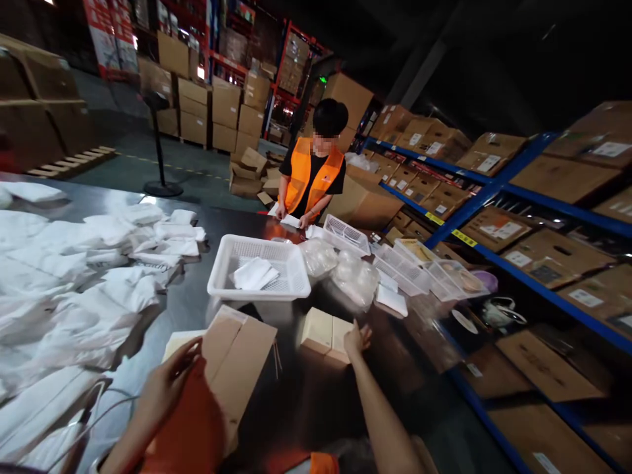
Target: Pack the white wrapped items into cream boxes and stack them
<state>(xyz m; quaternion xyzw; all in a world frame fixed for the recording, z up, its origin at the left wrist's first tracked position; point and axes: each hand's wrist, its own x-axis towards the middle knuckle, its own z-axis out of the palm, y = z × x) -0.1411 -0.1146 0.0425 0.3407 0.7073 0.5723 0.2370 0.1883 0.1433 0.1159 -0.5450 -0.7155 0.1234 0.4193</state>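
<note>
Head view showed no writing that could be read: the white labels on the shelf cartons [557, 178] at right and the red banner [106, 36] far left were too blurred. The left hand [165, 388] lay with fingers curled on the near edge of a flat carton [237, 362]; its wrist was cut off behind an orange sleeve [190, 428]. The right hand [356, 339], fingers loosely spread, touched a small box [323, 336] just right of that carton, near a white basket [259, 266]. A person in an orange vest [313, 174] stood at the table's far end, hands on white paper [291, 220].
</note>
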